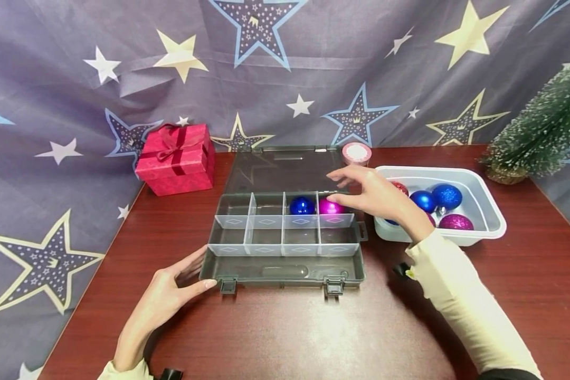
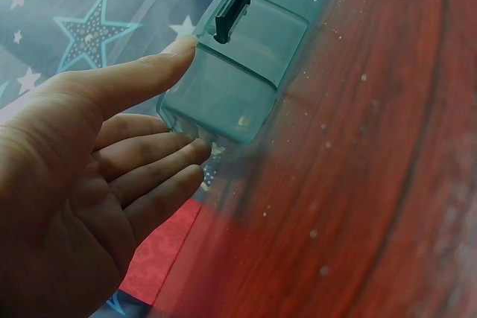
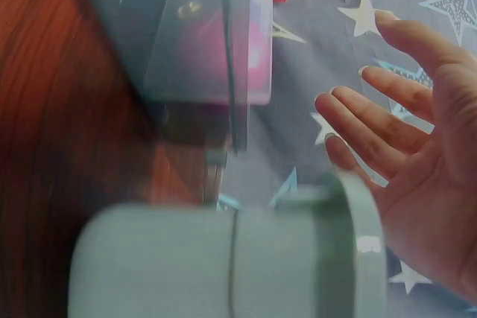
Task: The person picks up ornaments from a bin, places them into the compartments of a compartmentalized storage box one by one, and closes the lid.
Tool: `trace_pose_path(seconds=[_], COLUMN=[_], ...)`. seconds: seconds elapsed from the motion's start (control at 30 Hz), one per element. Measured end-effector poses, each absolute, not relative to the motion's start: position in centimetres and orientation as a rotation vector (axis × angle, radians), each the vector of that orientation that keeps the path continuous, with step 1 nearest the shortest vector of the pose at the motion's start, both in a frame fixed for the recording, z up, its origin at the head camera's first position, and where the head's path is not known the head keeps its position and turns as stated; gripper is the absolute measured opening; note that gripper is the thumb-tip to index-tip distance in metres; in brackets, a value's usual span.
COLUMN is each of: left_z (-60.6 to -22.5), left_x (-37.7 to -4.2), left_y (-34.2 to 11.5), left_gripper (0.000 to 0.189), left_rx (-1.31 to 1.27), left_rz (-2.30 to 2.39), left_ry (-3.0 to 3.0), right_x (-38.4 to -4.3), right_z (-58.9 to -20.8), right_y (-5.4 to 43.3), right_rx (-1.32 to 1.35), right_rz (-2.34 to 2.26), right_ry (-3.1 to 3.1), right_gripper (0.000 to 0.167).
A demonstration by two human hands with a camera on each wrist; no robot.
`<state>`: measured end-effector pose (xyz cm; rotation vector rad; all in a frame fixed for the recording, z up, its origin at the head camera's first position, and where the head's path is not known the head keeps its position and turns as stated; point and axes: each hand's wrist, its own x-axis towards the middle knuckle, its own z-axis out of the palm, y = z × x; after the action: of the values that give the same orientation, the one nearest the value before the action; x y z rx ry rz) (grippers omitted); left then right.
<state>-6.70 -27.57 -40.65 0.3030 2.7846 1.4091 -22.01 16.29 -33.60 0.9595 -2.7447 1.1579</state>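
Bright glare on the tabletop point(image 1: 309, 332)

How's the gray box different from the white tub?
The gray box has dividers making little spaces; the white tub is one open space.
The gray box is dark; the white tub is pale.
The gray box holds a blue ball and a pink ball; the white tub holds more balls.
Both sit on the table.

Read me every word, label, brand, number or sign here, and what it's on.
No words, labels, brands or numbers are readable.
Diamond outlines on the box dividers.
Small crowns on the backdrop stars.
Any print on the round pink item is too small to read.
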Motion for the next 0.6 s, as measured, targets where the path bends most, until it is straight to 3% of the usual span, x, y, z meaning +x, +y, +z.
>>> trace_pose_path(seconds=[0.6], left_z=[-40.8], left_x=[-6.7], left_y=[-27.6], left_gripper=[0.070], left_rx=[0.324], left_rz=[1.425], left_ry=[2.791], right_x=[-19.7], right_z=[-34.0], right_y=[24.6], right_rx=[0.652], right_rz=[1.061], right_ry=[-2.778], right_gripper=[0.046])
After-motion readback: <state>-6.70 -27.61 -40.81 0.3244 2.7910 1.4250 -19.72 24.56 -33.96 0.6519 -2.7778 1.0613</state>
